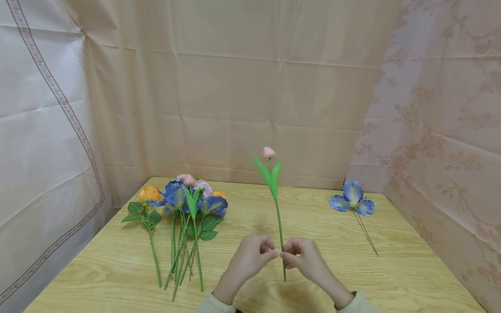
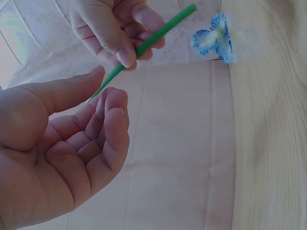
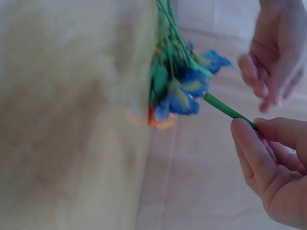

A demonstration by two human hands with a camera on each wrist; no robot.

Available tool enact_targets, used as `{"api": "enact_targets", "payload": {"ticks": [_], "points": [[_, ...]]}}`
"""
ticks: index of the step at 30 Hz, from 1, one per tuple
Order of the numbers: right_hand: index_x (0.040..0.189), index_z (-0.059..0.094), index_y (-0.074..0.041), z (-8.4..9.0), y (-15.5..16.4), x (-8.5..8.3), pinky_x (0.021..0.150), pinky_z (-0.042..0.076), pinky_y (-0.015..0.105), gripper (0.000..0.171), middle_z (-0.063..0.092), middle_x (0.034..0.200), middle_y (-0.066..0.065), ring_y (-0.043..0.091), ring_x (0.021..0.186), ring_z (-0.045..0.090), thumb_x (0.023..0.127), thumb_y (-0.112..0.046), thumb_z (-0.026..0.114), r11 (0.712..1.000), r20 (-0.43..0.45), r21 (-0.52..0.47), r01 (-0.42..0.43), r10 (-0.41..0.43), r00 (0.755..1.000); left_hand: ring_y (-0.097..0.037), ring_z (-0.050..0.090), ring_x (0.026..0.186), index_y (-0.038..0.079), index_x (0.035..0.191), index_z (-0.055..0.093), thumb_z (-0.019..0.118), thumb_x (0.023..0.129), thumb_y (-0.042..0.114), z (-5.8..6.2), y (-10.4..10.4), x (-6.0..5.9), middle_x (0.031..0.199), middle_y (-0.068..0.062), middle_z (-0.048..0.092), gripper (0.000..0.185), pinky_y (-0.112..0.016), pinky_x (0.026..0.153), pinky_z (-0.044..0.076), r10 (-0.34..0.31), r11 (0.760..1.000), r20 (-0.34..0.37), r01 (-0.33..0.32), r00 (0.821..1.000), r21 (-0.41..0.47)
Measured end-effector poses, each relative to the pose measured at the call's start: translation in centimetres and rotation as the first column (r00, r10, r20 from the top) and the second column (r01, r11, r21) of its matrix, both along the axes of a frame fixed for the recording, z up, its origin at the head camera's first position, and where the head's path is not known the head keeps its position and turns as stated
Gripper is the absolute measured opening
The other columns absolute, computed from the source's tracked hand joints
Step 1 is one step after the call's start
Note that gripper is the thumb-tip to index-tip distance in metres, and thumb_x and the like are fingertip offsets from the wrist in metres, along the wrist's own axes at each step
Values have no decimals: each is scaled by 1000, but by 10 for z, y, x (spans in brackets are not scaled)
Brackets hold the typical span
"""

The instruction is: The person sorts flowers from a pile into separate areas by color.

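Observation:
A pink-bud flower [image 1: 268, 152] on a long green stem [image 1: 279, 226] stands upright over the wooden table [image 1: 391, 278]. My right hand [image 1: 292, 256] pinches the stem low down between thumb and forefinger. In the right wrist view the right hand [image 3: 268, 158] grips the stem [image 3: 223, 106], whose end pokes out free. My left hand [image 1: 263, 251] hovers just left of the stem with loosely curled fingers and holds nothing. In the left wrist view the left hand [image 2: 72, 143] is cupped below the stem [image 2: 158, 31], and the right hand [image 2: 112, 33] pinches it above.
A bunch of blue, orange and pink flowers [image 1: 184, 200] lies on the table's left. A single blue flower [image 1: 352, 200] lies at the far right. Beige cloth [image 1: 235, 87] hangs behind and on both sides of the table.

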State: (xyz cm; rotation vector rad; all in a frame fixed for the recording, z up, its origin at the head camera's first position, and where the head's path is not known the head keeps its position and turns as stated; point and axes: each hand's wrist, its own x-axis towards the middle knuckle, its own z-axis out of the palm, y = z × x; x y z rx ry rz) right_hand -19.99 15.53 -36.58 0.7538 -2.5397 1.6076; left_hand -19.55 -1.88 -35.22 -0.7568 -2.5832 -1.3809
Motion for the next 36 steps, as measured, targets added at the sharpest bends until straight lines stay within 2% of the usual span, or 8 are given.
{"api": "enact_targets", "payload": {"ticks": [6,11,15,22,29,36], "points": [[76,59,5,12,15,-9,50,50,23,4,58,65,7,18,53,58,79,6,62,985,-34,77,154,-151,988,-2,41,49,4,77,63,67,79,11,-2,-1,0,57,8,49,9,-18,45,38,-1,1000,6,1,1000,-22],[73,58,4,15,32,-17,50,50,26,7,56,61,5,19,52,57,79,7,61,944,-51,146,295,-291,955,-2,42,49,4,77,62,67,80,12,-2,-2,1,56,8,49,10,-19,46,38,1,999,-4,-1,1000,-40],[73,57,4,16,47,-24,50,50,28,7,55,61,5,20,52,58,78,7,61,909,-48,212,358,-357,933,-2,43,50,5,75,61,67,80,13,-1,-2,1,56,8,49,11,-19,48,38,4,999,-9,-4,1000,-54],[73,55,6,9,70,-40,49,50,28,8,53,64,8,19,52,57,79,8,59,879,-16,309,363,-377,926,-2,41,48,5,75,62,66,80,13,-1,0,1,54,8,47,11,-19,47,37,17,996,-19,-18,1000,-86],[62,49,2,-7,83,-51,48,50,29,20,51,59,9,17,47,55,77,11,59,854,79,361,374,-428,900,-2,39,46,6,74,62,65,81,14,-2,1,1,53,8,45,11,-19,45,36,20,993,-2,-20,1000,-116],[55,46,-2,-20,89,-61,46,49,31,27,50,51,7,18,44,55,76,11,57,830,99,421,365,-442,891,-3,40,48,6,74,62,66,81,14,-3,1,0,54,8,45,11,-19,46,36,22,991,-5,-23,1000,-134]]}}
